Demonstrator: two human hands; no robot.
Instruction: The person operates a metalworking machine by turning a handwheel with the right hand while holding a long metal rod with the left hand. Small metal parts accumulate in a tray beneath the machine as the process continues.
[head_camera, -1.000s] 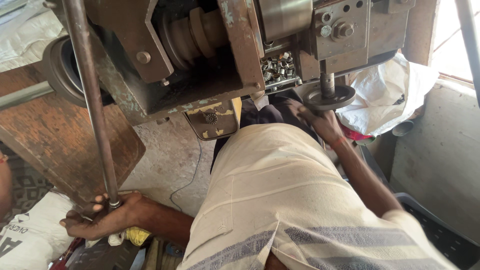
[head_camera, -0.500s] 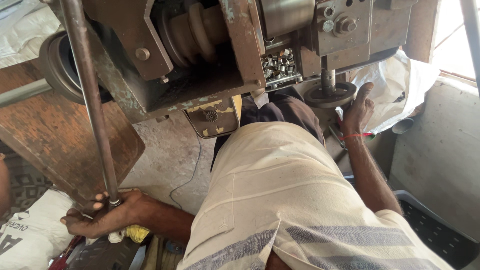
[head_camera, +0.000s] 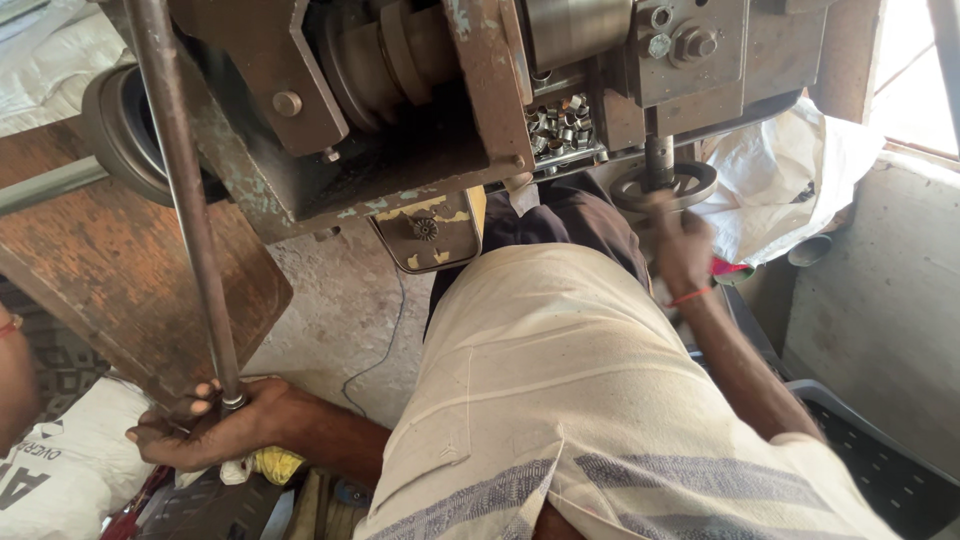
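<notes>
Left hand (head_camera: 215, 430) grips long rod (head_camera: 185, 200) (beside white sack (head_camera: 70, 475)); right hand (head_camera: 683, 250) grasps handwheel (head_camera: 690, 183).

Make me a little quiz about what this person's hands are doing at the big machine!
1. True or false: the left hand grips the bottom end of the long metal rod.
2. What does the right hand touch? A) the small handwheel B) a white sack C) a hammer
3. Fill in: the small metal pieces lie in a tray ____ the handwheel.

Key: 1 true; 2 A; 3 above.
</notes>
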